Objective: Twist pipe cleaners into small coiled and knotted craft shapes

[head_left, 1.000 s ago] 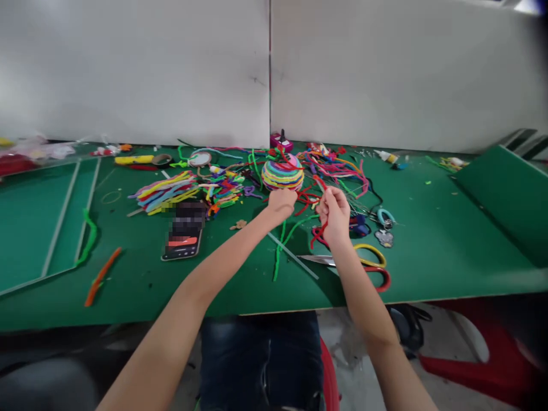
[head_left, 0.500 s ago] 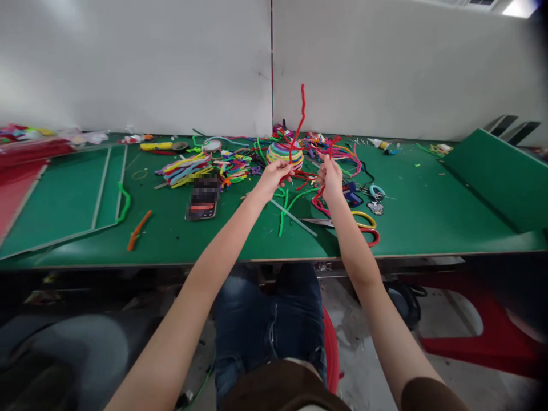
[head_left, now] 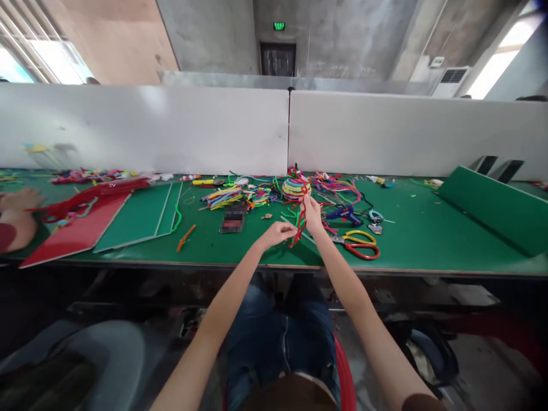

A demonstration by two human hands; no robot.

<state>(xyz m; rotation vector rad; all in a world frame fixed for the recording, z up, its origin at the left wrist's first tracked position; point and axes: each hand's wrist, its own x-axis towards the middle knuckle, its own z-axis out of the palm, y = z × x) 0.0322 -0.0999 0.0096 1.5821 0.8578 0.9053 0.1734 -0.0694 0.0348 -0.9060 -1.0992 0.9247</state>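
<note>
My right hand (head_left: pixel 312 213) is closed on a bent red pipe cleaner (head_left: pixel 298 233), whose lower part dangles over the table edge side of the green top. My left hand (head_left: pixel 277 233) is lower and to the left, its fingertips pinched together at the red pipe cleaner. Behind the hands sits a ball wound in striped, many-coloured pipe cleaners (head_left: pixel 294 187), partly hidden by the red strand. Green pipe cleaners (head_left: pixel 289 213) lie under the hands. Close by on the right are large scissors (head_left: pixel 360 244) with yellow and red handles and a blue glue gun (head_left: pixel 345 213).
A bundle of coloured pipe cleaners (head_left: pixel 222 197) and a phone (head_left: pixel 233 219) lie left of my hands. Further left are an orange piece (head_left: pixel 186 237), green panels (head_left: pixel 141 220), a red panel (head_left: pixel 81 228) and another person's hand (head_left: pixel 21 200). A green box-like panel (head_left: pixel 492 211) stands right.
My view has tipped upward. The hands have come closer together, with the left below the right. The red pipe cleaner that stood up tall from the left hand now hangs mostly downward.
</note>
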